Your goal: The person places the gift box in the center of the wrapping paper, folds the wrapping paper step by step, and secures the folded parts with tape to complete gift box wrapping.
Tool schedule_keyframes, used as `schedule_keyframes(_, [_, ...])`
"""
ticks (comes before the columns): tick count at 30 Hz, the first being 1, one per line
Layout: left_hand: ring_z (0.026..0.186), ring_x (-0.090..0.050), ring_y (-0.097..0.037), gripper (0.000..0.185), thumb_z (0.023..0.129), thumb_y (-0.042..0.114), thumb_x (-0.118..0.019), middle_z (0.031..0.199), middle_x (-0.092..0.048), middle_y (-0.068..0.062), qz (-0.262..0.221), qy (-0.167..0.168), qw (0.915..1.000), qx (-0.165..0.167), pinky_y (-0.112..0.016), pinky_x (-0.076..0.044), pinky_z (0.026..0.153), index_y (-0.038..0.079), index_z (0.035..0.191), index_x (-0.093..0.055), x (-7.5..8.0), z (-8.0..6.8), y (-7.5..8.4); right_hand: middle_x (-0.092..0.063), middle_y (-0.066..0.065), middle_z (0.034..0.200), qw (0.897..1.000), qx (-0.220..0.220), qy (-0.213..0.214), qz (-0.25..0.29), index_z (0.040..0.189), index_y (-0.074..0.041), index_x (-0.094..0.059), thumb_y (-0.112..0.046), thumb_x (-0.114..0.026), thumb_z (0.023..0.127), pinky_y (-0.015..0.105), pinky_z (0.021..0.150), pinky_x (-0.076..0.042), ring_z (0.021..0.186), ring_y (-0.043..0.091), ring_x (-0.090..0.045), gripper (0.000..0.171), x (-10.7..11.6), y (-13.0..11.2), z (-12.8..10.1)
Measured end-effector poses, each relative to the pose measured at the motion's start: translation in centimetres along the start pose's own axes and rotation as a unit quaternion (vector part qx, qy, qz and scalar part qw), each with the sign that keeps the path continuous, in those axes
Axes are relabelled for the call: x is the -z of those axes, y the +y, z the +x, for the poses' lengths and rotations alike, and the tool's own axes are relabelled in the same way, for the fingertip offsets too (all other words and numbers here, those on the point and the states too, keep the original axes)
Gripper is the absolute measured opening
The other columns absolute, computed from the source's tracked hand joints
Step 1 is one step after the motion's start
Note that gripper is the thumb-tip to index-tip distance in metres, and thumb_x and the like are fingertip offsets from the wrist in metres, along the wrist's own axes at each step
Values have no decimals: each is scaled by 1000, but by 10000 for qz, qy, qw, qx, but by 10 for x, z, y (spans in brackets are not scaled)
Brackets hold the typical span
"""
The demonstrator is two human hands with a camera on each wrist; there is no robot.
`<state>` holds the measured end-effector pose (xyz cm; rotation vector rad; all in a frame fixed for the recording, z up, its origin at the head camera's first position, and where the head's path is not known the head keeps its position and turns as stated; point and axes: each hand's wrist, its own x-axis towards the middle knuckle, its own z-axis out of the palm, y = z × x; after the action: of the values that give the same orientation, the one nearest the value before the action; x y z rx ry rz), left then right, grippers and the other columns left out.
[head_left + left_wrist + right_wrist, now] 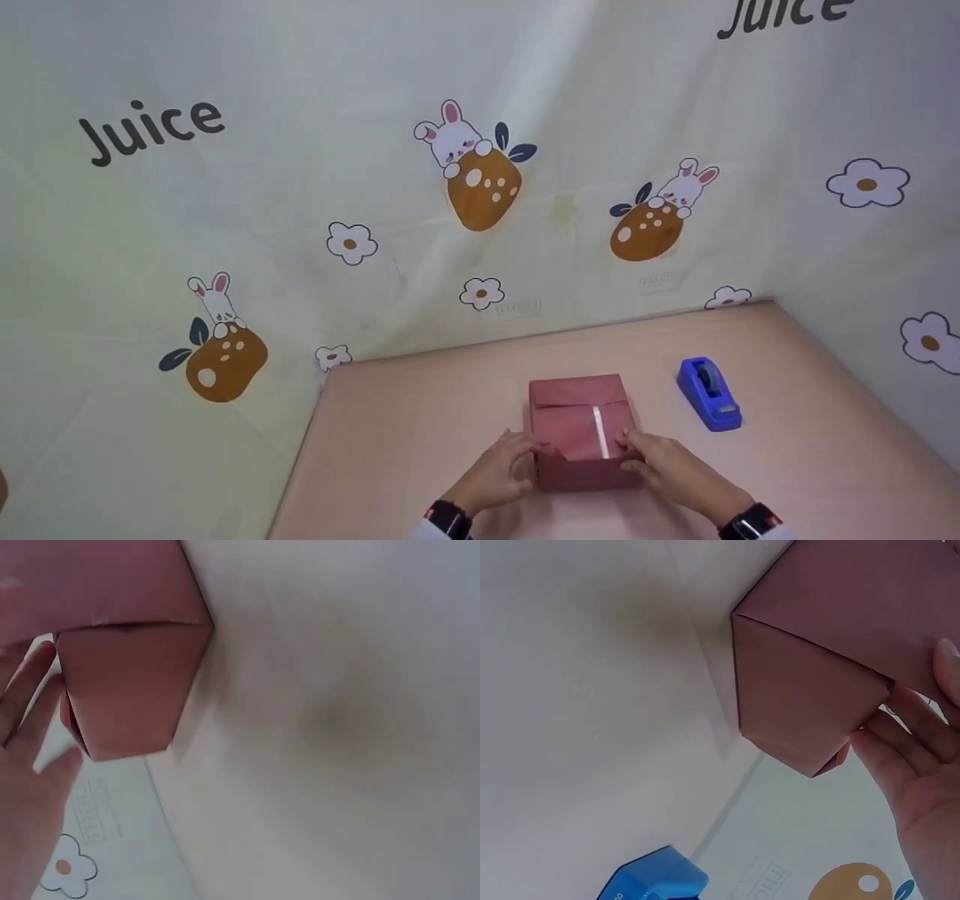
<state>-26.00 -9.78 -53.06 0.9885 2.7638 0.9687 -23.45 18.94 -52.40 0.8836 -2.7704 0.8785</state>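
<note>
A box wrapped in dull red paper (577,431) lies on the table, with a folded flap across its far end and a shiny pale strip, perhaps tape, running down its top. At the near end a paper flap (885,607) stands away from the box. My right hand (671,469) pinches this flap near its right corner, thumb outside and fingers behind. On the other side, my left hand (499,469) holds the flap's left part between thumb and fingers; the left wrist view cuts off its fingertips partly.
A blue tape dispenser (710,394) stands on the table to the right of the box. Behind the pinkish table (390,420) hangs a pale printed curtain (300,165) with rabbits, fruit and flowers, which also closes off both sides.
</note>
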Motion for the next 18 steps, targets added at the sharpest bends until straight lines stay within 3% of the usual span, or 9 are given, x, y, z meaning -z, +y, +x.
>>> schedule_keyframes(2, [121, -47, -13, 44, 78, 8, -65, 127, -53, 7, 881, 17, 9959, -203, -37, -32, 106, 23, 119, -56, 0, -3, -3, -61, 19, 114, 9999, 34, -159, 56, 119, 1, -51, -16, -56, 88, 36, 80, -51, 101, 28, -62, 36, 1, -1, -2])
schedule_keyframes(4, [121, -48, -12, 41, 81, 12, -64, 127, -52, 7, 1585, 144, 9863, -429, -31, -35, 104, 22, 120, -56, -2, -3, -5, -59, 19, 117, 9997, 156, -172, -2, 122, 1, -49, -14, -56, 88, 36, 81, -50, 103, 29, -60, 38, 1, -2, -3])
schedule_keyframes(8, [112, -53, -7, 34, 79, 19, -68, 119, -57, 8, 2244, 574, 9689, -868, -20, -42, 95, 20, 112, -62, -5, 0, -7, -60, 19, 115, 9983, 568, -7, -149, 124, 3, -48, -14, -56, 88, 37, 79, -51, 101, 30, -61, 40, 0, -1, -5])
schedule_keyframes(11, [108, -55, -6, 27, 78, 17, -68, 113, -61, 6, 2296, 728, 9647, -1061, -17, -44, 92, 18, 105, -66, -4, 1, -6, -67, 13, 101, 9956, 914, 170, -151, 122, 4, -50, -13, -58, 86, 30, 73, -53, 91, 18, -64, 40, -1, 2, -6])
schedule_keyframes(15, [103, -58, -6, 20, 80, 15, -67, 108, -64, 6, 2083, 701, 9692, -1110, -17, -45, 89, 19, 99, -70, -1, 3, -4, -63, -6, 79, 9892, 1398, 406, -155, 112, 3, -56, -10, -64, 81, 25, 66, -51, 77, 1, -57, 34, -2, 5, -6])
schedule_keyframes(18, [103, -58, -5, 21, 80, 15, -66, 107, -64, 7, 1721, 515, 9790, -967, -17, -46, 88, 21, 100, -69, 1, 4, -2, -61, -10, 78, 9863, 1552, 475, -292, 114, 8, -56, -9, -66, 79, 30, 72, -53, 85, 11, -64, 40, -2, 6, -7])
